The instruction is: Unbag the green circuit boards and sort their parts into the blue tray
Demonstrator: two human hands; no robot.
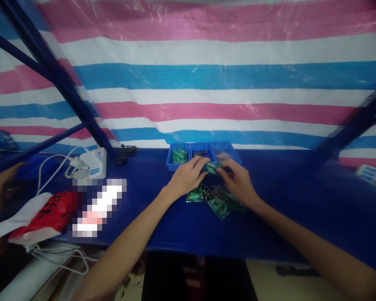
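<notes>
Between my two hands is a small green packet (212, 168), a little blurred. My left hand (189, 174) pinches its left end, and my right hand (236, 177) grips the right end between thumb and fingers. Below them on the blue table lie more green packets (219, 204), some partly under my right hand, with small dark pieces (208, 192) among them. Just behind my hands stand blue bins (172, 167) in a row. Green packets (179, 156) fill the left one, dark small parts (201, 154) lie in the middle one, and pale packets (222, 155) in the right one.
A white power strip (97, 163) with plugged cables sits at the left rear, near a black item (128, 149). A red and white bag (52, 215) lies at left, by another person's arm (0, 188). Blue frame posts (78, 104) and striped sheeting (207, 75) border the table (288, 209).
</notes>
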